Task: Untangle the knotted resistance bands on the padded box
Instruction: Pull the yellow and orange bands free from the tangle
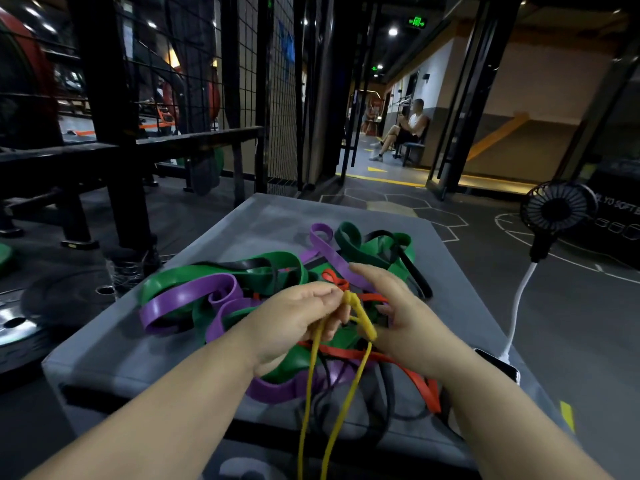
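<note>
A tangled heap of green (221, 271), purple (187, 299), red (415, 375) and black (412, 268) resistance bands lies on the grey padded box (114, 355). A thin yellow band (349, 400) rises from the box's near edge to a knot above the heap. My left hand (294, 320) pinches the yellow band at that knot. Just right of the knot, my right hand (398, 313) hovers over the bands with its fingers stretched out, holding nothing that I can see.
A black fan (556, 206) with a white cable stands on the floor to the right. A phone (498, 365) lies on the box's right edge. Weight plates (20, 327) and a black rack (114, 133) are to the left. A person sits far back in the corridor.
</note>
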A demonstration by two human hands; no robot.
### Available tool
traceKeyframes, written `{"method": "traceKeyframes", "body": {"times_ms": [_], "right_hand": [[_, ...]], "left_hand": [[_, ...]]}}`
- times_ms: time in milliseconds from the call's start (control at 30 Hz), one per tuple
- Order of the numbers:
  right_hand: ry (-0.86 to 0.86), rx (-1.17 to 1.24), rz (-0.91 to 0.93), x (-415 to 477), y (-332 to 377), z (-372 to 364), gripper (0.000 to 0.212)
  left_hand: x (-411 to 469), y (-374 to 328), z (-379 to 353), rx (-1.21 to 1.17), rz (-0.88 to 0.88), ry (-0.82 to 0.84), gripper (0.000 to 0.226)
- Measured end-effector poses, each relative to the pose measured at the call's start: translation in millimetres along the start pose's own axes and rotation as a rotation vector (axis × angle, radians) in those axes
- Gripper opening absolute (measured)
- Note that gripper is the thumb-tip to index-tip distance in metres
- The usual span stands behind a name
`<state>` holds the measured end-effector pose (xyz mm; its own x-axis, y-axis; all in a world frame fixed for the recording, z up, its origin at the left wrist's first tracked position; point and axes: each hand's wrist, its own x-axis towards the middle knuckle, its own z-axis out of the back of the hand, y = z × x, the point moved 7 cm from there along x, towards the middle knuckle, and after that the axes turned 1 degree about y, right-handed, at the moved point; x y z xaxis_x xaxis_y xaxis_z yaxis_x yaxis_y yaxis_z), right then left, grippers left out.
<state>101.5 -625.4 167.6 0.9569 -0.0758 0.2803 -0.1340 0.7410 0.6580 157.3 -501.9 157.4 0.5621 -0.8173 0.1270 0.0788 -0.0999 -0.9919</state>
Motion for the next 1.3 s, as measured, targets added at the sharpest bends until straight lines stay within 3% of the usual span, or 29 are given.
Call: {"method": "traceKeyframes", "body": {"times_ms": [133, 200, 267, 400, 467, 567, 667, 767, 833, 900, 967, 1200, 1300], "right_hand": [[0.122, 0.467, -0.008, 1, 5, -23, 0.023], [0.164, 0.592, -0.078, -1, 0, -30, 0.040], [0.234, 0.666, -0.148, -3, -2, -34, 0.024], [0.589, 0.617, -0.303, -21, -8, -50, 0.036], [0.781, 0.665, -0.279, -32, -5, -57, 0.041], [0.872, 1.053, -0.044, -33, 20, -53, 0.038], [0.751, 1.473, 0.171, -16, 43, -30, 0.047], [0.524, 1.741, 0.152, 1, 40, -9, 0.052], [0.246, 1.783, 0.073, 6, 28, 3, 0.044], [-0.141, 1.685, -0.022, 3, 12, 19, 0.039], [-0.363, 1.638, -0.036, 0, 9, 33, 0.034], [-0.625, 1.309, 0.079, -10, 3, 72, 0.038], [-0.693, 1.039, 0.034, -14, 4, 81, 0.044]], "left_hand": [[-1, -3, 0, -0.298, 0.031, 0.041, 0.030], [0, -5, 3, -0.421, 0.041, 0.020, 0.027], [3, -8, 10, -0.589, 0.009, -0.012, 0.029], [6, -11, 36, -0.743, -0.067, -0.153, 0.029], [6, -10, 47, -0.768, -0.088, -0.223, 0.025], [7, -2, 58, -0.726, -0.046, -0.323, 0.025], [7, 11, 54, -0.458, 0.083, -0.364, 0.031], [7, 23, 39, -0.107, 0.186, -0.275, 0.032], [7, 28, 29, 0.123, 0.216, -0.187, 0.030], [5, 31, 21, 0.236, 0.250, -0.091, 0.025], [3, 34, 13, 0.301, 0.278, -0.006, 0.017], [2, 46, 2, 0.716, 0.348, 0.110, 0.023], [-5, 44, -5, 0.579, 0.393, 0.182, 0.014]]}}
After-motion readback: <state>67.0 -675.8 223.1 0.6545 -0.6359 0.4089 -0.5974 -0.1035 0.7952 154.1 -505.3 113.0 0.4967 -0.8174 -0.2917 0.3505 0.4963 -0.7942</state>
